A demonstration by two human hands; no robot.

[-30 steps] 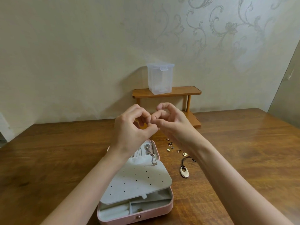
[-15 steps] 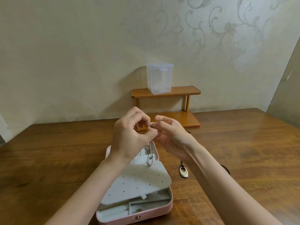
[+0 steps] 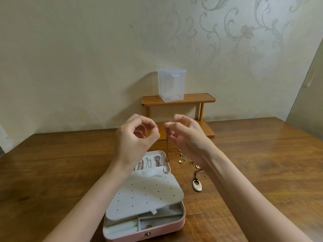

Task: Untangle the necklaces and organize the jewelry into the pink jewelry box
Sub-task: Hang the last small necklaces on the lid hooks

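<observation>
Now the brown wooden counter [image 3: 70, 172] carries the open pink jewelry box [image 3: 145, 229], silver chains already hanging in its upper part. Above it, the right hand [image 3: 185, 137] pinches a thin rose-gold chain necklace [image 3: 167, 147], which hangs straight down toward the box. The left hand [image 3: 136, 137] is curled, thumb meeting forefinger; I cannot tell if it holds something. I think it is best to lower the chain slowly, so it does not knot again. Small gold earrings [image 3: 183, 158] wait beside.

Single head view — looks forward and down; table [image 3: 70, 172] close.
</observation>
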